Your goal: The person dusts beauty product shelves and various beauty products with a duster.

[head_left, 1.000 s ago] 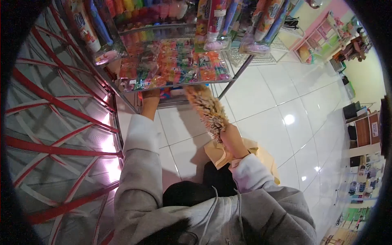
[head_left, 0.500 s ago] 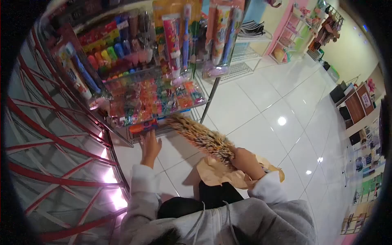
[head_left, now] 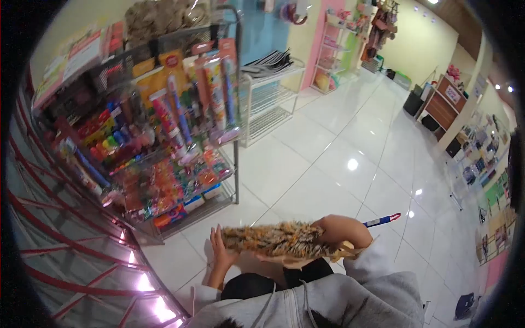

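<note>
A feather duster (head_left: 279, 240) with brown, orange and grey feathers lies level in front of my body. My right hand (head_left: 343, 232) is closed round it near its handle end. The blue handle (head_left: 383, 220) with a red loop sticks out beyond that hand. Tan crumpled cloth or paper (head_left: 292, 259) hangs under the duster and by my right wrist; how it is held is hidden. My left hand (head_left: 220, 252) is at the feathered tip, its fingers extended upward and apart, seemingly touching the feathers.
On my left stands a display rack (head_left: 236, 169) with packed toothbrush sets (head_left: 175, 117) and small colourful packets (head_left: 164, 183). A red metal grille (head_left: 71, 240) runs beside it. Beyond is a white wire shelf (head_left: 268, 117) on the tiled floor (head_left: 322, 158).
The duster has come back from the rack's lower shelf and turned level before my body. My left hand has left the rack's bottom shelf for the duster's tip. The view has tilted up.
</note>
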Motion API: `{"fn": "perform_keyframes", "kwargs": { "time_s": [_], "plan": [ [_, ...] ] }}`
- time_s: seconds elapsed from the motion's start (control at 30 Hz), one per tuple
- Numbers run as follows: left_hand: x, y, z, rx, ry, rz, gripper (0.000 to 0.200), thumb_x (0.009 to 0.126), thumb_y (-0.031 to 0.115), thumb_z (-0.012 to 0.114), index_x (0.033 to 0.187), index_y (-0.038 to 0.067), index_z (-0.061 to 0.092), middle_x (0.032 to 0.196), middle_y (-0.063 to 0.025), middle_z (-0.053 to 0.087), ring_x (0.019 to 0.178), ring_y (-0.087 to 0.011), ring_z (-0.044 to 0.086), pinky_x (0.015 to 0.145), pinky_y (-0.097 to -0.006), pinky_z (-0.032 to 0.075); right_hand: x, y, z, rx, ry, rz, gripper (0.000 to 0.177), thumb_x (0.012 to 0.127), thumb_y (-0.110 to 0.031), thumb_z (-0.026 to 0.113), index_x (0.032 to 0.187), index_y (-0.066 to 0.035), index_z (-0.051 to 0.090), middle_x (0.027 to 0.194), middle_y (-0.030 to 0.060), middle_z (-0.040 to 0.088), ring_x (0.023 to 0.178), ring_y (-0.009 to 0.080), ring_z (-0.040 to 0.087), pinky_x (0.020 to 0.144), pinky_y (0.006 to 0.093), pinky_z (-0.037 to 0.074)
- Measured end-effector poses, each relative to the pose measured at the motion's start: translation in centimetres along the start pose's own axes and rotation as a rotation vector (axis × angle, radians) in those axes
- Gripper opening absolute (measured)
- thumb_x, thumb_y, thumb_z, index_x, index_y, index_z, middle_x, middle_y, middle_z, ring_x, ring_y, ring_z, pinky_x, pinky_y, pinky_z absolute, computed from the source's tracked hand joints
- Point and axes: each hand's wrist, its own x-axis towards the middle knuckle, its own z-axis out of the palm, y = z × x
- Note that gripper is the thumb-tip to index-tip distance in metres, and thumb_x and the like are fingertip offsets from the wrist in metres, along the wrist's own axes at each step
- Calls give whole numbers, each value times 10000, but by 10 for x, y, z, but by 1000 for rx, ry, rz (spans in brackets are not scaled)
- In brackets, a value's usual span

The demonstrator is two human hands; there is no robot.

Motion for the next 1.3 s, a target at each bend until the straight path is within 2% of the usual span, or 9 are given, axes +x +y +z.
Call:
{"fn": "perform_keyframes", "kwargs": {
  "time_s": [0.13, 0.27, 0.3, 0.47, 0.6, 0.8, 0.93, 0.97, 1.3],
  "plan": [
    [11, 51, 3, 325, -234, 75, 1019, 575, 300, 848, 1411, 42, 326, 1481, -156, 212, 1376, -396, 151, 1093, -525, 225, -21, 17, -15, -171, 98, -96, 470, 752, -268, 677, 1197, -129, 612, 882, 173, 681, 802, 314, 656, 756, 391, 510],
    [23, 30, 43, 175, -139, 236, 643, 568, 309, 807, 1105, 66, 550, 1217, -178, 506, 1172, -378, 446, 1061, -493, 287, -30, 51, -29, -162, 127, -239, 537, 772, -254, 696, 1283, -166, 556, 770, 148, 671, 597, 239, 647, 593, 350, 508],
    [29, 42, 49, 201, -146, 144, 515, 557, 277, 790, 988, 95, 574, 993, -128, 602, 971, -330, 567, 933, -432, 426, -31, 61, -34, -182, 147, -245, 534, 776, -269, 693, 1280, -158, 555, 775, 150, 671, 627, 254, 647, 612, 357, 506],
    [34, 23, 72, -151, -226, -71, 391, 595, 300, 753, 911, 128, 601, 804, -88, 631, 768, -304, 619, 696, -386, 504, -16, 111, -58, -184, 151, -345, 505, 802, -335, 666, 1246, -116, 567, 856, 188, 667, 792, 319, 647, 714, 389, 500],
    [46, 90, 47, 332, -256, 7, 362, 622, 378, 724, 822, 108, 588, 698, -104, 622, 692, -329, 623, 649, -407, 504, 17, 147, -76, -140, 124, -562, 536, 813, -373, 666, 1250, -83, 552, 881, 210, 665, 792, 336, 646, 711, 396, 499],
    [45, 114, 39, 325, -307, -147, 387, 632, 419, 711, 814, 102, 587, 623, -121, 611, 652, -347, 628, 607, -423, 498, 40, 147, -104, -81, -41, -467, 540, 827, -372, 651, 1269, -84, 534, 945, 211, 665, 859, 358, 639, 776, 407, 489],
    [76, 162, 7, 441, -130, 95, 506, 564, 349, 794, 955, 80, 618, 1029, -82, 604, 1045, -271, 556, 1060, -506, 288, 19, 127, -142, -110, 24, -523, 539, 818, -345, 656, 1281, -102, 526, 954, 216, 659, 870, 363, 632, 773, 407, 490],
    [84, 171, 1, 161, -94, -103, 657, 531, 350, 793, 1089, 71, 587, 1190, -102, 507, 1240, -320, 402, 1107, -604, 37, 7, 117, -152, -96, 20, -513, 541, 818, -343, 657, 1286, -106, 522, 951, 216, 658, 871, 364, 631, 775, 407, 490],
    [195, 433, -159, 359, -274, 50, 779, 517, 276, 759, 1232, 90, 511, 1259, -136, 469, 1322, -350, 315, 1081, -661, 32, -156, 59, -302, 53, -82, -483, 645, 851, -499, 609, 1319, -73, 486, 1107, 220, 625, 987, 347, 612, 846, 375, 473]
  ]
}}
